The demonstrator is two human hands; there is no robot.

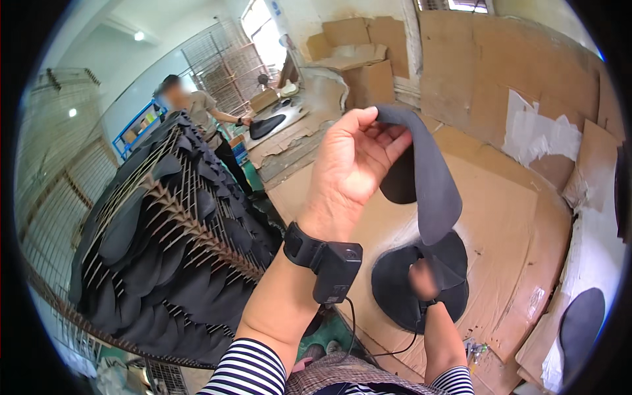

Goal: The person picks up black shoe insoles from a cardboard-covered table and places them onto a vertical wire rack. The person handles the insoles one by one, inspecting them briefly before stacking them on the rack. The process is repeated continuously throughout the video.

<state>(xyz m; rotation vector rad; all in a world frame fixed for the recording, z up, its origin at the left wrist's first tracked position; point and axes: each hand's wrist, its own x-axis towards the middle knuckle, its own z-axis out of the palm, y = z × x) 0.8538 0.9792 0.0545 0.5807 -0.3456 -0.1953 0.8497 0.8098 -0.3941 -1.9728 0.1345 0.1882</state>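
Observation:
Raised at the centre, my left hand (355, 155) pinches the upper end of a black insole (436, 191), which hangs down curved. A second dark flap shows behind it, below my fingers; I cannot tell whether it is a separate piece. Lower down, my right hand (423, 280) is over a fanned pile of black insoles (395, 283) on the cardboard-covered table (500, 217). That hand is smeared by motion, so its fingers cannot be made out. The hanging insole's lower end overlaps the top of the pile in view.
To the left stands a wire rack (197, 230) crowded with black insoles. Behind it a person (210, 115) reaches toward a dark sole-shaped piece (268, 125) on another bench. Cardboard sheets (474, 66) line the wall. Another insole (582, 332) lies at the right edge.

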